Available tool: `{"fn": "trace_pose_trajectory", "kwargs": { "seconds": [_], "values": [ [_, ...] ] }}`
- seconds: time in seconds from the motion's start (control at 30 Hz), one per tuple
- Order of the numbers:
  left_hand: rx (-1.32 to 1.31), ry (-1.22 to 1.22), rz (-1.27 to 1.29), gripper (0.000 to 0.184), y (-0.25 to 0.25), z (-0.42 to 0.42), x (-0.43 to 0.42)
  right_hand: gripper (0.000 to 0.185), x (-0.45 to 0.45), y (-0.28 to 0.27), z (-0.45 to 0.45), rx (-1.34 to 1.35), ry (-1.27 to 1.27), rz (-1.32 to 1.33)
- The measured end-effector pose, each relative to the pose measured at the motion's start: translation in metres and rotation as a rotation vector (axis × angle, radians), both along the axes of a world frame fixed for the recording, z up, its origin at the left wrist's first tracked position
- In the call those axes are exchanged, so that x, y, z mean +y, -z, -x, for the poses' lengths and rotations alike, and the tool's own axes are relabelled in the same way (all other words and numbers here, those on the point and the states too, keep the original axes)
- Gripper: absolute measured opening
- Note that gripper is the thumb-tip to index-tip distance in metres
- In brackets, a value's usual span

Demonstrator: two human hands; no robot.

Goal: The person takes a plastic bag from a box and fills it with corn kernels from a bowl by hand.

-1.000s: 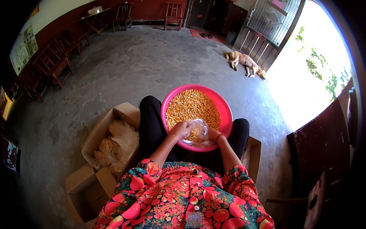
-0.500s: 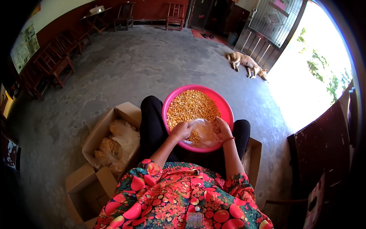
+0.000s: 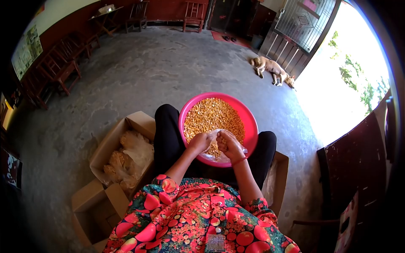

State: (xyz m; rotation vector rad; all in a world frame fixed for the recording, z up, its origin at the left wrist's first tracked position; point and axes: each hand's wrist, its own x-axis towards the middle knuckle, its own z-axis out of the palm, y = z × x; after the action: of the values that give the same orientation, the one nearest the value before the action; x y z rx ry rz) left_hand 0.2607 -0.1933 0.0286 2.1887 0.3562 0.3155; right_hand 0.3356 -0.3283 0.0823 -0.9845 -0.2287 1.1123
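A pink basin point(image 3: 250, 122) rests on my lap between my knees, holding a heap of yellow corn kernels point(image 3: 213, 116). Over its near side, my left hand point(image 3: 201, 142) grips the edge of a clear plastic bag point(image 3: 216, 157). Some kernels show in or behind the bag's thin film. My right hand point(image 3: 229, 144), with a red band at the wrist, is closed at the bag's mouth, close beside my left hand. What its curled fingers hold is too small to make out.
At my left, an open cardboard box point(image 3: 101, 156) holds filled plastic bags point(image 3: 128, 162); another box point(image 3: 90, 202) stands nearer. One more box point(image 3: 282, 181) is at my right. A dog point(image 3: 272, 69) lies near the open door point(image 3: 301, 25). Wooden chairs point(image 3: 61, 74) line the left wall.
My right hand has moved from the basin's right side leftward to the bag's mouth, its fingers now curled. My left hand has stayed nearly in place on the bag.
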Motion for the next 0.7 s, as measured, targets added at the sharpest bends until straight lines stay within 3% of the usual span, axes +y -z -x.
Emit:
{"fn": "trace_pose_trajectory", "kwargs": {
  "seconds": [0.2,0.37,0.47,0.5,0.57,0.7],
  "values": [
    [0.052,-0.036,-0.027,0.029,-0.003,0.0,-0.002,0.015,-0.001,0.026,0.003,-0.069,0.04,0.127],
    [0.002,-0.059,-0.023,0.028,0.003,-0.001,-0.002,0.017,-0.001,0.033,0.0,-0.736,0.026,0.124],
    [0.069,-0.036,0.011,0.029,0.0,0.0,-0.001,0.016,0.0,0.023,-0.001,-0.96,0.058,0.115],
    [0.069,-0.037,0.011,0.029,0.001,-0.001,-0.001,0.016,-0.001,0.014,-0.001,-0.96,0.057,0.115],
    [0.04,-0.018,-0.002,0.03,0.004,-0.002,0.0,0.016,-0.004,-0.01,-0.001,-0.647,0.002,0.234],
    [-0.007,-0.013,-0.024,0.03,-0.003,0.002,-0.003,0.016,-0.006,-0.017,-0.016,-0.732,0.176,0.255]
  ]
}}
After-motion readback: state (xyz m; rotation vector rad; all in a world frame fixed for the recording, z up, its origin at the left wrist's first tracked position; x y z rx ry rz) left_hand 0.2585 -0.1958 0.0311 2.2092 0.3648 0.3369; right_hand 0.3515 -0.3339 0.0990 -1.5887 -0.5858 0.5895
